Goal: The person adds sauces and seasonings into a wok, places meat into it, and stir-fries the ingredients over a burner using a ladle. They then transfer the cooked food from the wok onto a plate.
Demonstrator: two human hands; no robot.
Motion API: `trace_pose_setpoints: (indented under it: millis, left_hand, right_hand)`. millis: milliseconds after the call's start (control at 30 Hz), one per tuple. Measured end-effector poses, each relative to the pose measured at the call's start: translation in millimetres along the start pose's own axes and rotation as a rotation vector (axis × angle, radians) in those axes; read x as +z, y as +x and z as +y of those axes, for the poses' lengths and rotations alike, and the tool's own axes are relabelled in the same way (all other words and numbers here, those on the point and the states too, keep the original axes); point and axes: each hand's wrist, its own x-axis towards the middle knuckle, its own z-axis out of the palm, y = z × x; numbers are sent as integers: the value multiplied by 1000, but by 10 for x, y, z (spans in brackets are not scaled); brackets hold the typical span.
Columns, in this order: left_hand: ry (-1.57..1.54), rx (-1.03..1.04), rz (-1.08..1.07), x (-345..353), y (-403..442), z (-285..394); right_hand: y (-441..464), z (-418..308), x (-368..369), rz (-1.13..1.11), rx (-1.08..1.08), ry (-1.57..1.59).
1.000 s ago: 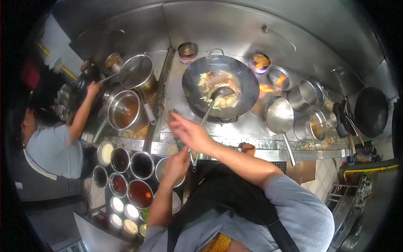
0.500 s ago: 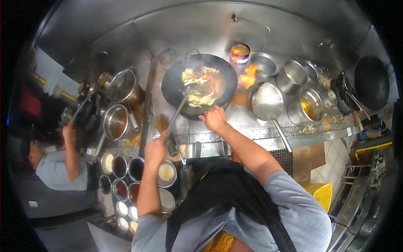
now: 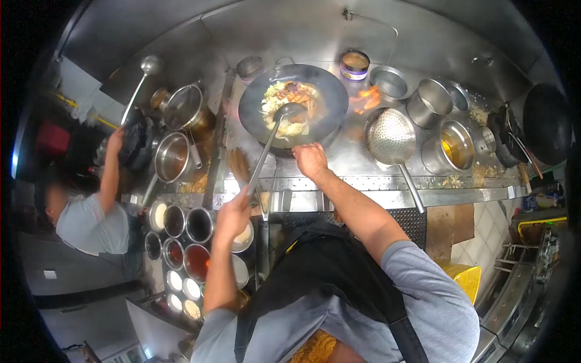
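Observation:
My left hand (image 3: 233,216) is wrapped round the long handle of a metal ladle (image 3: 270,142). The ladle's bowl rests among the food (image 3: 296,97), a mix of pale and brown pieces, in a large dark wok (image 3: 333,100). At the wok's near rim, my right hand (image 3: 310,160) is closed on the edge; its fingertips are partly hidden.
A perforated strainer (image 3: 390,136) lies right of the wok, near a flame (image 3: 367,100) and metal pots (image 3: 430,103). A brush (image 3: 238,164) stands left. Sauce containers (image 3: 197,261) are lower left. Another person (image 3: 94,224) holds a ladle (image 3: 134,97) at far left.
My right hand has moved from near my left hand to the wok's rim and closed there. The ladle has shifted within the food. The other person's ladle has risen, and the view has shifted.

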Motion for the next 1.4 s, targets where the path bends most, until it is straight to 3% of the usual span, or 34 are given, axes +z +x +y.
trace_pose_setpoints:
  millis: [67,167,233,333,400,500,533,667,700,733,867,900,1000,1133,1233,1400]
  left_hand:
    - [-87,-26,-66,-362,-247,-70]
    - [-96,5,-92,-532,-298,-202]
    - [77,42,-51,-335,-78,-326]
    - [-4,-228,-51,74,429,-103]
    - [-114,-123,69,603,849,-334]
    - [-37,-24,78,779,1051,-305]
    - [-62,82,75,667,1009,-370]
    - [214,51,-16,-112,590,-136]
    - [245,82,-28,-233,424,-96]
    - [110,69,-59,-363,226,-92]
    - [-275,-131,-342,-812,-241,-133]
    - [-277,-139,-343,-739,-251,-145]
    - [-18,113,-143,-291,-182,-92]
    - [-26,80,20,95,-149,-121]
    - [32,90,11,-80,-294,-87]
    - [13,-28,-135,-552,-329,79]
  right_hand:
    - [-5,16,5,53,-19,17]
    - [53,-31,-72,-92,31,-19]
    - [54,-119,-87,-115,151,19]
    - [57,-230,-165,-134,150,-38]
    - [111,-186,-133,-156,141,-45]
    - [138,-103,-2,-161,114,-67]
    - [150,-88,-4,-141,98,-76]
    - [21,-106,-91,-144,97,-57]
    - [-74,-146,-225,-54,73,-32]
    - [-114,-181,-350,39,48,-12]
    - [-248,-277,-483,59,54,-22]
    - [-276,-313,-443,51,52,-20]
    - [-393,-386,-355,68,69,-37]
    - [-1221,-238,-243,30,-53,30]
    - [-1434,-237,-207,21,-95,78]
    - [-517,-315,-510,140,-11,83]
